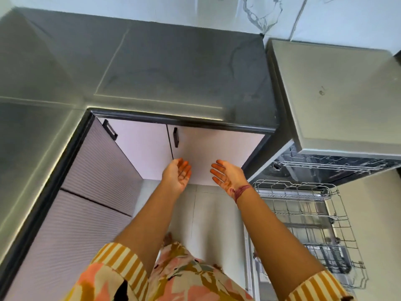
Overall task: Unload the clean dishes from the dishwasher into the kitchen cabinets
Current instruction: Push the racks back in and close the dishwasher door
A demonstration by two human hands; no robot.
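Note:
My left hand (176, 174) and my right hand (225, 173) are held out in front of me, palms turned inward, fingers relaxed, holding nothing. They hover before the closed pale cabinet doors (208, 153) under the counter. To my right the dishwasher (334, 98) stands open with its lower wire rack (308, 216) pulled out. The rack shows no dishes, only a dark cutlery basket (332, 257) at its near end. The upper rack (321, 165) peeks out under the machine's top.
A dark grey L-shaped countertop (165, 66) runs across the back and down the left. Ribbed drawer fronts (86, 192) sit on the left. Black handles (175, 137) mark the cabinet doors. Pale tiled floor (208, 218) lies below my arms.

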